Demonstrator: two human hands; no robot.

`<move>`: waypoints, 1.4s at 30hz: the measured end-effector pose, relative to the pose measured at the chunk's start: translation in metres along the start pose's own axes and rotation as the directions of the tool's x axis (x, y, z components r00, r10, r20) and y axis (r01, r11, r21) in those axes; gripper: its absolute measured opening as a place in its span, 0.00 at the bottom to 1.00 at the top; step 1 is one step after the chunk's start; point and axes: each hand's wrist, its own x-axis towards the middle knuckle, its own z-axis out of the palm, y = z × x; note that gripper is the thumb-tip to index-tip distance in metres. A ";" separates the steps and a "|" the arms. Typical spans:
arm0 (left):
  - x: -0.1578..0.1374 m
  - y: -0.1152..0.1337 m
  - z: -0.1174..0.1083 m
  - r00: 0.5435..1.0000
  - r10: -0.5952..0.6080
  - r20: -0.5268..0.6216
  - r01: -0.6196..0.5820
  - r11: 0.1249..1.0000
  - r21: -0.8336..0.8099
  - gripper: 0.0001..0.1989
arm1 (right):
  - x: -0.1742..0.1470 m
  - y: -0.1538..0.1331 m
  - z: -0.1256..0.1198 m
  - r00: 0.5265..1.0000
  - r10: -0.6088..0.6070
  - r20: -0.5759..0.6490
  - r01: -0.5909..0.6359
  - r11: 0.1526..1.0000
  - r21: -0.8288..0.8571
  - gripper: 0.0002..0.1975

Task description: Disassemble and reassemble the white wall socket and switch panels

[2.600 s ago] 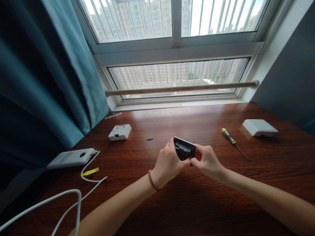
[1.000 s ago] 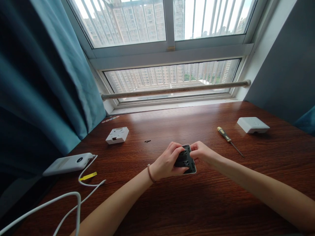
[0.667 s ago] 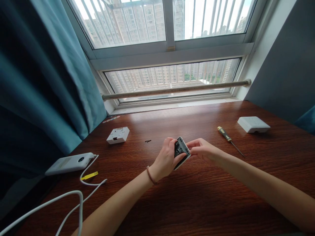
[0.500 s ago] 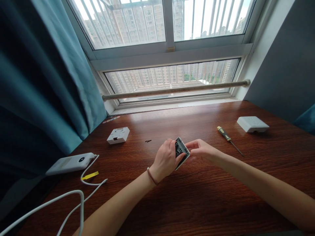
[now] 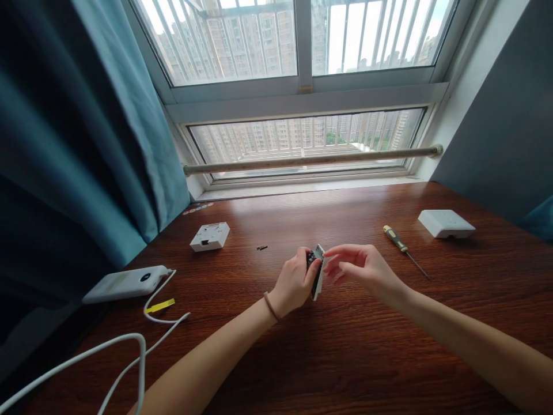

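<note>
Brown wood-grain bench [image 5: 302, 369] below barred window [image 5: 233, 49], daylight glossing its far end; teal curtain [image 5: 129, 144] left, shadowed wall [image 5: 510, 127] right, probably grey; high-rises [image 5: 268, 135] outside.

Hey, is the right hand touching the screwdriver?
Apart: the head view shows a strip of table between the right hand and the screwdriver.

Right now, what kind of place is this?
Probably a room in someone's home: there's a wooden table by a window, with a blue curtain hanging at one side.
</note>
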 end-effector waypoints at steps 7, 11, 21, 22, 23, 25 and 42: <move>-0.004 0.004 0.002 0.997 -0.040 -0.061 0.049 0.989 0.143 0.18 | 0.009 0.029 0.008 0.999 0.015 0.029 -0.009 0.978 -0.208 0.14; -0.005 0.008 0.004 0.996 -0.060 -0.063 0.071 0.979 0.189 0.20 | 0.005 0.029 0.015 0.998 -0.010 0.061 0.026 0.964 -0.266 0.08; -0.004 0.009 0.001 0.999 -0.047 -0.015 0.047 0.999 -0.006 0.17 | -0.002 0.033 0.014 0.987 -0.090 -0.135 0.064 0.981 -0.185 0.08; -0.004 0.009 0.000 0.998 -0.058 -0.034 0.058 0.998 -0.002 0.17 | -0.002 0.033 0.014 0.988 -0.095 -0.121 0.072 0.981 -0.183 0.08; -0.003 0.009 -0.001 0.997 -0.066 -0.046 0.066 0.998 0.005 0.17 | -0.001 0.033 0.015 0.991 -0.094 -0.100 0.075 0.981 -0.179 0.09; -0.003 0.009 -0.002 0.996 -0.068 -0.052 0.070 0.997 0.031 0.17 | 0.001 0.032 0.016 0.996 -0.078 -0.039 0.071 0.986 -0.152 0.13; -0.007 0.009 0.005 0.991 0.048 -0.124 -0.014 0.964 0.264 0.20 | -0.001 0.043 0.019 0.991 -0.105 0.087 0.118 0.978 -0.171 0.07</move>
